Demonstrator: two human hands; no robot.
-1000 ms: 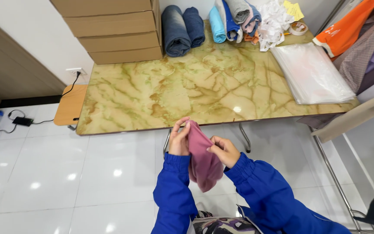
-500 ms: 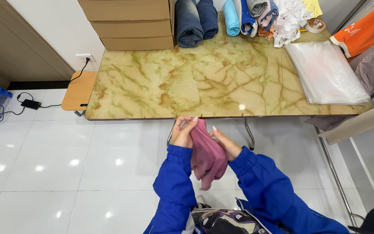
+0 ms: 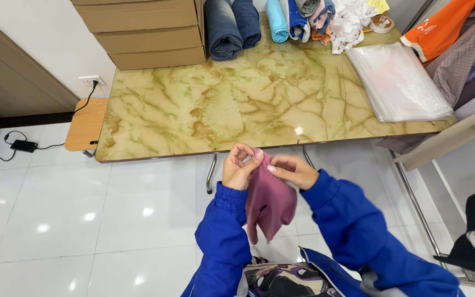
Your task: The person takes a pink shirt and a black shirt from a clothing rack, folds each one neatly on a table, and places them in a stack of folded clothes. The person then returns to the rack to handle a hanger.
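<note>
A mauve-pink cloth garment (image 3: 269, 202) hangs bunched between both hands, just in front of the near edge of a marbled yellow-green table (image 3: 221, 110). My left hand (image 3: 239, 167) pinches its top edge on the left side. My right hand (image 3: 293, 170) grips the same top edge from the right, fingers touching the fabric close to the left hand. Both arms wear blue sleeves. The lower part of the garment dangles down toward my lap.
Stacked cardboard boxes (image 3: 144, 30) stand at the table's back left. Rolled jeans (image 3: 232, 25) and folded clothes (image 3: 303, 14) lie at the back. Clear plastic bags (image 3: 397, 82) lie on the right. A small wooden stool (image 3: 85, 124) and a power cable sit left, hanging clothes right.
My hands have stayed on the garment and drawn closer together at its top edge. The view has shifted, so the table appears nearer.
</note>
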